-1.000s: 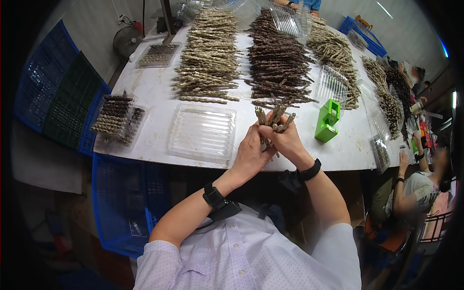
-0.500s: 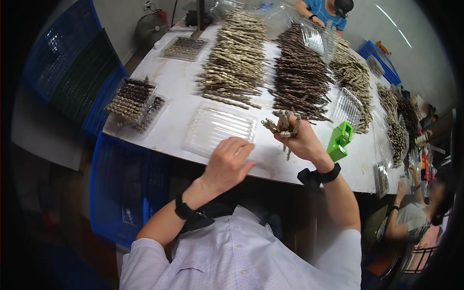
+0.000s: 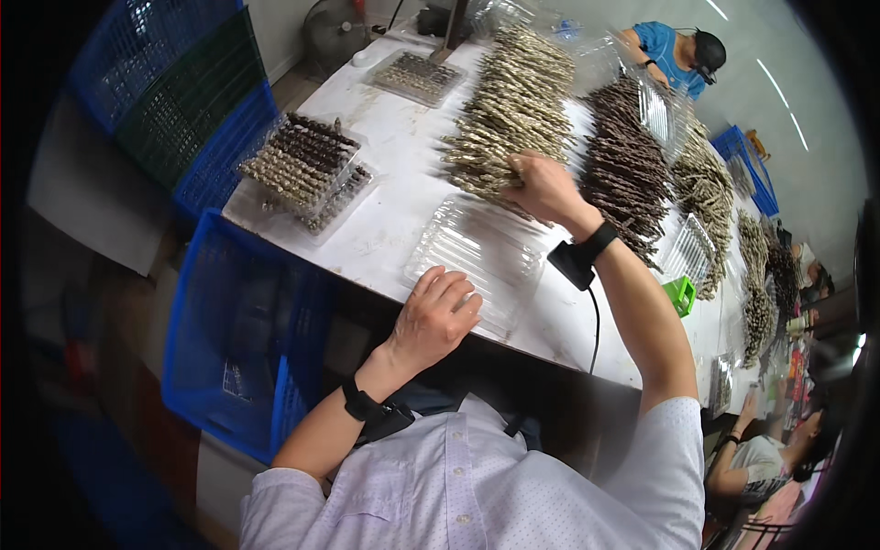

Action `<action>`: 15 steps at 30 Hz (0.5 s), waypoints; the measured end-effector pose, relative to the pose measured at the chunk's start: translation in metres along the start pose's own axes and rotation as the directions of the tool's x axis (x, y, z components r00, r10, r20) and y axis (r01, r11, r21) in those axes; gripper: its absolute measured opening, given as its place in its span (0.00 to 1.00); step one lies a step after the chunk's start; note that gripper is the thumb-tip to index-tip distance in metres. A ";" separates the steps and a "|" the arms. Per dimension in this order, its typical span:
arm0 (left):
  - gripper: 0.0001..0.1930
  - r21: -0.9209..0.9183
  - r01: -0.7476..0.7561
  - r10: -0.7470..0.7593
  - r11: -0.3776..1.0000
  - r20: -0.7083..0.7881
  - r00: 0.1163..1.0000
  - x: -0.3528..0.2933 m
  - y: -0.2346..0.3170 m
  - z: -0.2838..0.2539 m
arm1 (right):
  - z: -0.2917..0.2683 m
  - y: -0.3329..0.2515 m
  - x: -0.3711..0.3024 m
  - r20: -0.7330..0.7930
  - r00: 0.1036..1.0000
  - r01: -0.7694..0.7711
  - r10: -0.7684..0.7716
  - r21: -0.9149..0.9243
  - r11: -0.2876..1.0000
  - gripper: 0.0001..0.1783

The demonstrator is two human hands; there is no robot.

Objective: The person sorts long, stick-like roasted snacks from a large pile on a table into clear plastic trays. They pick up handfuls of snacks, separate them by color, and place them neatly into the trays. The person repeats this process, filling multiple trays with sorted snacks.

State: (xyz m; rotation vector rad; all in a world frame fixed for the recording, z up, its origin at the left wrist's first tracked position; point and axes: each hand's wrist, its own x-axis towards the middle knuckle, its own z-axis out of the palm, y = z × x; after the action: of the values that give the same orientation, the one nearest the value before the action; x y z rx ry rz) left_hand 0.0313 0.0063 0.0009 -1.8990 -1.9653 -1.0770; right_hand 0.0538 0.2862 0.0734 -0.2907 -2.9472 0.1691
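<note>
A clear plastic tray with parallel grooves (image 3: 477,261) lies near the table's front edge. My left hand (image 3: 435,316) is at its near left corner, fingers loosely bent and apart, holding nothing that I can see. Beyond the tray, a long heap of pale golden twisted sticks (image 3: 518,101) stretches toward the back. At the near end of this heap, my right hand (image 3: 550,191) has its fingers curled down onto some sticks. How many sticks are in its grasp is hidden. Right of it lies a heap of dark brown twisted sticks (image 3: 628,156).
Filled clear trays (image 3: 307,170) are stacked at the left, another filled tray (image 3: 417,78) farther back. A green tape dispenser (image 3: 679,295) and a clear tray (image 3: 689,249) lie to the right. A blue crate (image 3: 215,339) stands below the table's left edge. Co-workers (image 3: 678,55) sit around.
My right hand moved forward to the golden heap; the bundle of sticks it held before no longer shows. My left hand stays by the tray. The view has shifted, moving the table rightward.
</note>
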 end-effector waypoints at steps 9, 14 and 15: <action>0.13 0.119 -0.013 0.018 0.993 -0.044 0.999 -0.014 -0.003 -0.003 | -0.082 -0.038 -0.031 0.246 0.963 -0.249 0.106 0.679 0.691 0.09; 0.12 0.039 -0.006 0.009 0.999 -0.097 0.995 -0.010 -0.010 0.003 | -0.060 -0.053 -0.054 0.407 0.899 -0.420 0.162 0.698 0.579 0.14; 0.13 0.022 0.000 0.003 1.000 -0.115 0.993 -0.008 -0.010 0.004 | -0.058 -0.058 -0.055 0.427 0.885 -0.446 0.185 0.667 0.597 0.13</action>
State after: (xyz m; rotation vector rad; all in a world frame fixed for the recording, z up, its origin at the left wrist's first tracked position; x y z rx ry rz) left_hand 0.0248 0.0034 -0.0105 -1.7854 -1.9049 -1.1326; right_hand 0.1068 0.2236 0.1286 -0.7087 -2.7380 1.5857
